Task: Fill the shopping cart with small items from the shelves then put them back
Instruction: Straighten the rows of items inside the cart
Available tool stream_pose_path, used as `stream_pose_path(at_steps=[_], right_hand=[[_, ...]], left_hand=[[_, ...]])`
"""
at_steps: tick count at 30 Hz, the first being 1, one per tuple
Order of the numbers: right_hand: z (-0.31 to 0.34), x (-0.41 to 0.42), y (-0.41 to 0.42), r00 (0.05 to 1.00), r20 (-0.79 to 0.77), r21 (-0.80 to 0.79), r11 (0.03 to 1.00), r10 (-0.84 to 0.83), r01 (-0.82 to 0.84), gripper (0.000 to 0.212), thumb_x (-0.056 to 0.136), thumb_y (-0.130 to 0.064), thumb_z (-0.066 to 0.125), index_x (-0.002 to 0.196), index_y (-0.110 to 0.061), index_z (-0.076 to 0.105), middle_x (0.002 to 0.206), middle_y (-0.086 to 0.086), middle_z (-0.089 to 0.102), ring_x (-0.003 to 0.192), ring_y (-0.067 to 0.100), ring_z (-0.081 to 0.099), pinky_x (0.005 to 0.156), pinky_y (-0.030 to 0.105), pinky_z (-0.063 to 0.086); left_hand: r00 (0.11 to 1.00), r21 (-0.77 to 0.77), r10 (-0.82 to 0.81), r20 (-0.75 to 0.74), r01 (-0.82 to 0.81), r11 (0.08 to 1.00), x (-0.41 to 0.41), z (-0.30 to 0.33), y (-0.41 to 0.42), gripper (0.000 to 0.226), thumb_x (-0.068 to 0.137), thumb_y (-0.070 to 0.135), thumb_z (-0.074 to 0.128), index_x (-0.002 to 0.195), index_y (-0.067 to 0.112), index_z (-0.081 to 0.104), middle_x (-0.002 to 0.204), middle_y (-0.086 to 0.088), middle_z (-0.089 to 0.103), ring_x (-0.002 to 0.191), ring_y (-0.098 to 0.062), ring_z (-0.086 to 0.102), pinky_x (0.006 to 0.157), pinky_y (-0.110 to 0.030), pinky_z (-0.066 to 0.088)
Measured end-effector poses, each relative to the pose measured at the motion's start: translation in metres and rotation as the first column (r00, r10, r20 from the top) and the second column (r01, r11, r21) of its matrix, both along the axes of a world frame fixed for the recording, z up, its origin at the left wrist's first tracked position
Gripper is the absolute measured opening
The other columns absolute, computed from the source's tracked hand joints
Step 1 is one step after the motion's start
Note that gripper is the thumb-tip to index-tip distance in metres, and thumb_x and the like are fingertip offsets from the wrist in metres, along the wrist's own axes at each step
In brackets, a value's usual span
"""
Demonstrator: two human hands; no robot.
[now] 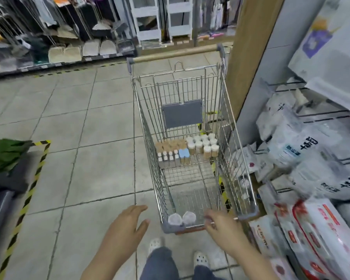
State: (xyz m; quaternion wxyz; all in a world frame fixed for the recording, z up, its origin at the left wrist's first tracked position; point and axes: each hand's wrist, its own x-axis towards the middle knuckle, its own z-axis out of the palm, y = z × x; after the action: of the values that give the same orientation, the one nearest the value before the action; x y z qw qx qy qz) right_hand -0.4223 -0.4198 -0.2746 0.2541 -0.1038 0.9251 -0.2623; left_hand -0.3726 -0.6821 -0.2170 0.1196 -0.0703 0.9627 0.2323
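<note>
Head view: right hand (223, 227) sits at the near rim of the shopping cart (190, 150), fingers loosely curled, touching the wire edge, can't tell if it grips. Left hand (127, 225) is spread, empty, left of the cart. Two round packs (182, 218) lie just left of the right hand; small jars (202, 145) are packed at the far end, likely to leave space. Shelves (311, 158) to the right.

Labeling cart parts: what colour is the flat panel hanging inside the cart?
Grey, plain, no pattern. The panel shows best in the head view, hung on the cart wire.
</note>
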Motion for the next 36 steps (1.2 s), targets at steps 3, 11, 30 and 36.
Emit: stream_pose_path(at_steps=[3,11,30,36], right_hand=[[-0.012,-0.013,-0.012,0.998,0.066,0.031,0.999,-0.023,0.021,0.025,0.098,-0.029,0.046,0.121,-0.026,0.057,0.114,-0.005,0.066,0.099,0.012,0.061,0.086,0.03,0.05],[-0.052,-0.04,-0.046,0.966,0.136,0.194,0.962,-0.219,0.19,0.028,0.095,-0.025,0.046,0.122,-0.018,0.052,0.12,0.002,0.06,0.107,0.021,0.058,0.083,0.031,0.046],[-0.205,-0.089,-0.062,0.88,0.463,0.298,0.954,-0.107,-0.041,0.045,0.088,-0.018,0.059,0.13,-0.01,0.045,0.127,0.015,0.054,0.114,0.032,0.054,0.088,0.035,0.046],[-0.243,-0.103,-0.077,0.853,0.508,0.35,0.875,0.123,-0.335,0.064,0.089,-0.008,0.057,0.146,-0.012,0.027,0.141,0.017,0.038,0.125,0.036,0.045,0.099,0.042,0.037]], left_hand=[[0.998,-0.041,-0.048,0.037,0.049,0.998,-0.04,-0.005,-0.022,0.041,0.098,0.037,0.045,0.138,0.027,0.043,0.14,0.011,0.046,0.128,-0.007,0.042,0.102,-0.018,0.031],[0.86,-0.089,-0.507,0.054,0.51,0.855,-0.147,-0.033,-0.032,0.031,0.084,0.018,0.067,0.115,0.015,0.065,0.108,0.002,0.065,0.099,-0.019,0.063,0.084,-0.025,0.049],[0.373,0.05,-0.48,0.794,0.746,0.664,-0.171,-0.252,0.048,0.03,0.09,0.011,0.05,0.117,0.003,0.06,0.111,-0.01,0.065,0.101,-0.024,0.063,0.084,-0.031,0.051],[0.481,-0.064,-0.363,0.798,0.666,0.743,-0.162,-0.285,0.066,0.058,0.094,0.007,0.049,0.145,-0.002,0.021,0.136,-0.015,0.046,0.123,-0.027,0.05,0.099,-0.034,0.046]])
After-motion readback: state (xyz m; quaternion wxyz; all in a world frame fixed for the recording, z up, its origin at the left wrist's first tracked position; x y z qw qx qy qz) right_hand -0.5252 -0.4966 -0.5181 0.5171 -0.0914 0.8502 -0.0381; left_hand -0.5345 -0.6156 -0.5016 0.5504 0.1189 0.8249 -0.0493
